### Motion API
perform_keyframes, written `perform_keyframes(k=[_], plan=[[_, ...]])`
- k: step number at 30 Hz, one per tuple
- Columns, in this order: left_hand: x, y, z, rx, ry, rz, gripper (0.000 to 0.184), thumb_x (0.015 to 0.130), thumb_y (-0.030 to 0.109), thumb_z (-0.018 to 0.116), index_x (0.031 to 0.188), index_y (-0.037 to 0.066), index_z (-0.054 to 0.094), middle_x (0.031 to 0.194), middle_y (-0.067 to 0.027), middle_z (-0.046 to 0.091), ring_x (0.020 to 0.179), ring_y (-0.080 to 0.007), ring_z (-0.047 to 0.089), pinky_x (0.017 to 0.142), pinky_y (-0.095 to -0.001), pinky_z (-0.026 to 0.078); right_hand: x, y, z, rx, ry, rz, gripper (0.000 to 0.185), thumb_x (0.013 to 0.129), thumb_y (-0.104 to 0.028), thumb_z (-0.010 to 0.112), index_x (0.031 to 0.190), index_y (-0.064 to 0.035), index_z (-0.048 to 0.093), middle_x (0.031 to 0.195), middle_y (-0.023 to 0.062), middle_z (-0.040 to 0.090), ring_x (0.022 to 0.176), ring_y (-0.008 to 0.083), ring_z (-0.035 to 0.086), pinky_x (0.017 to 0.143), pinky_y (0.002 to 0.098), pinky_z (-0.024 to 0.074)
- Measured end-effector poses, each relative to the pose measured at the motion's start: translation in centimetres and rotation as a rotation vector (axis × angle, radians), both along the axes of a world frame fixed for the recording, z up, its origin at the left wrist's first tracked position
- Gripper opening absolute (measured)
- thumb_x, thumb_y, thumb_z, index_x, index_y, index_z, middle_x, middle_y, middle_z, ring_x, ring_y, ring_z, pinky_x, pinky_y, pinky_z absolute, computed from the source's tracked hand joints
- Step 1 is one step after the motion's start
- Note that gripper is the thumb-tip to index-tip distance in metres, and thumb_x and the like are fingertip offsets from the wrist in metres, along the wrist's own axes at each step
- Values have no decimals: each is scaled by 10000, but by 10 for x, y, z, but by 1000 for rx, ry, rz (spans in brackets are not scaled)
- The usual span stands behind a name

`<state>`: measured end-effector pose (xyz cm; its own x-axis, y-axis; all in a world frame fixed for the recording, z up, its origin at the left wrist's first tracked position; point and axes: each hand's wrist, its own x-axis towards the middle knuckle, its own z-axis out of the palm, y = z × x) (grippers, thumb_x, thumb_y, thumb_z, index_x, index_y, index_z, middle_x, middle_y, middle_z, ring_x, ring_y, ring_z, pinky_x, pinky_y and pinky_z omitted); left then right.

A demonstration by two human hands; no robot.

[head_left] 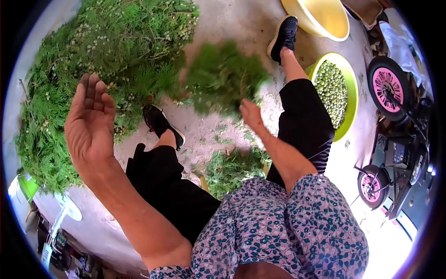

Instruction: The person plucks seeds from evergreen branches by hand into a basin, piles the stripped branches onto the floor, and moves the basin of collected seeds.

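Observation:
My left hand (93, 121) is raised at the left with the palm showing, fingers apart from any object. It appears in front of a large pile of green leafy branches (121, 42) bearing small pale berries. Near the middle, my right hand (251, 114) has its fingers closed on the lower end of a leafy branch (225, 76), which is blurred by motion. Right of my knee stands a yellow-green basin (352, 93) holding many small green berries (331, 90).
A yellow basin (325, 18) is at the top right. Loose sprigs (227, 172) lie on the floor between my legs. At the right are a pink-wheeled vehicle (390, 88) and a pale bag (402, 46). A green object (28, 187) is at the lower left.

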<state>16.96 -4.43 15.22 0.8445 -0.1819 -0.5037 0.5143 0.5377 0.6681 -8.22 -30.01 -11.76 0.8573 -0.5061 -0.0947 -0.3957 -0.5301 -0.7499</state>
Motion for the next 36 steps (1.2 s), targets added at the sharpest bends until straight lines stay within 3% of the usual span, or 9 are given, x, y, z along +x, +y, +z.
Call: perform_keyframes(k=[4, 5, 10, 12, 15, 18, 23, 31, 36], plan=[[1, -1, -2, -13, -23, -19, 221, 834, 93, 538, 1025, -16, 535, 962, -96, 592, 853, -174, 559, 714, -268, 456, -15, 40, 50, 23, -23, 18, 186, 743, -27, 533, 920, 31, 523, 767, 232, 539, 715, 408, 519, 609, 406, 434], [-2, -4, 1, -7, -13, -3, 220, 832, 93, 540, 1025, -14, 536, 956, -93, 594, 846, -174, 561, 710, -268, 457, -17, 39, 60, -38, 24, 40, 251, 764, -23, 549, 1001, 59, 527, 840, 233, 569, 769, 357, 575, 656, 339, 461], [-5, -12, 1, 13, 7, 30, 248, 827, 101, 551, 1047, -13, 530, 970, -91, 589, 841, -167, 557, 697, -264, 459, 23, -9, 101, -159, -96, -50, 234, 776, -15, 525, 1002, 46, 527, 785, 229, 554, 703, 366, 558, 595, 367, 448], [-6, -18, 2, 45, -6, 30, 257, 827, 104, 553, 1055, -13, 528, 974, -92, 586, 839, -164, 554, 696, -263, 457, 59, -41, 94, -302, -190, -81, 69, 752, 4, 502, 818, 19, 487, 683, 226, 487, 651, 408, 486, 540, 435, 391], [-8, -25, 3, 66, 10, 27, 251, 828, 113, 555, 1050, -1, 533, 966, -78, 588, 826, -152, 556, 693, -254, 458, 109, -88, 45, -448, -292, -205, 136, 760, -23, 507, 887, 25, 517, 758, 241, 537, 673, 413, 517, 572, 452, 419], [-8, -30, 1, 103, 17, 26, 251, 833, 123, 551, 1053, 3, 532, 958, -72, 588, 813, -143, 556, 688, -243, 459, 143, -115, 2, -310, -25, -470, 99, 723, -79, 554, 749, 12, 527, 685, 225, 546, 675, 412, 530, 592, 439, 434], [-7, -40, 4, 133, 10, -1, 254, 843, 135, 537, 1059, 3, 525, 945, -69, 587, 810, -133, 555, 680, -230, 459, 129, -66, -38, -258, -23, -391, 160, 686, -95, 578, 581, -13, 488, 588, 191, 520, 570, 366, 529, 515, 406, 424], [-5, -34, -5, 67, 3, -120, 258, 841, 118, 535, 1065, -10, 519, 981, -86, 581, 846, -155, 547, 719, -258, 453, 34, 55, 61, 171, -94, -175, 174, 773, -70, 547, 918, 24, 556, 818, 217, 578, 747, 366, 559, 630, 345, 458], [-3, -22, -10, 23, -31, -156, 270, 832, 89, 543, 1069, -36, 505, 1013, -114, 569, 885, -181, 542, 735, -267, 456, 8, 34, 56, -145, -197, -249, 206, 781, -31, 526, 980, 18, 541, 817, 203, 579, 700, 319, 576, 590, 344, 455]])
